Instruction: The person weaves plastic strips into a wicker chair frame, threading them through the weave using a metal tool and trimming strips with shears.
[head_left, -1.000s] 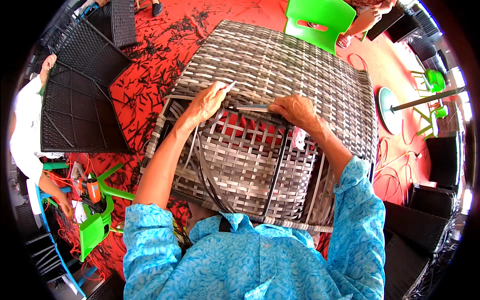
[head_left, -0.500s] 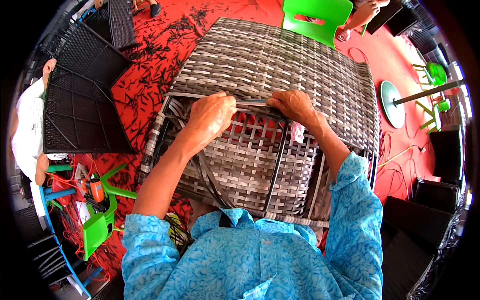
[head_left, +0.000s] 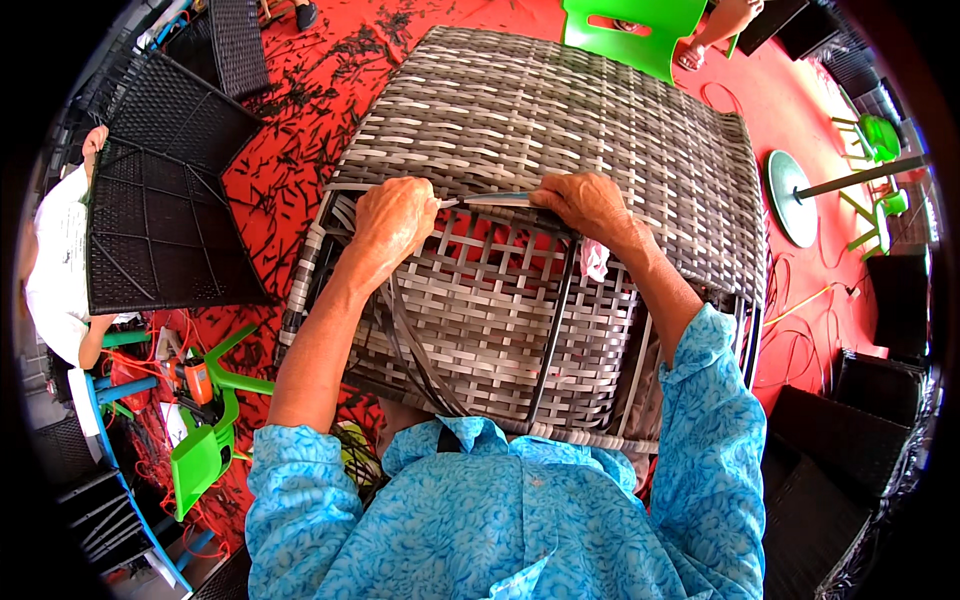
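Note:
A grey-brown woven rattan chair frame (head_left: 480,310) lies before me, with a gap in its weave showing the red floor. My left hand (head_left: 393,222) is closed at the left of this gap, pinching the end of a light plastic rattan strip (head_left: 447,203). My right hand (head_left: 588,208) is closed around a silver, pointed blade-like tool (head_left: 500,199), which points left towards the pinched strip. Its handle is mostly hidden in my fingers. Loose rattan strips (head_left: 405,340) hang below my left wrist. A pink-white cloth scrap (head_left: 595,260) sits beneath my right hand.
A co-worker in a white shirt (head_left: 62,270) holds a black woven panel (head_left: 165,200) at the left. Green chairs (head_left: 640,35) stand at the back and lower left. A round-based pole (head_left: 793,200) is at the right. Black strip offcuts (head_left: 300,120) litter the red floor.
My left hand has shifted slightly left and up, away from my right hand. The blade-like tool shows more plainly between them. My right hand has moved only a little.

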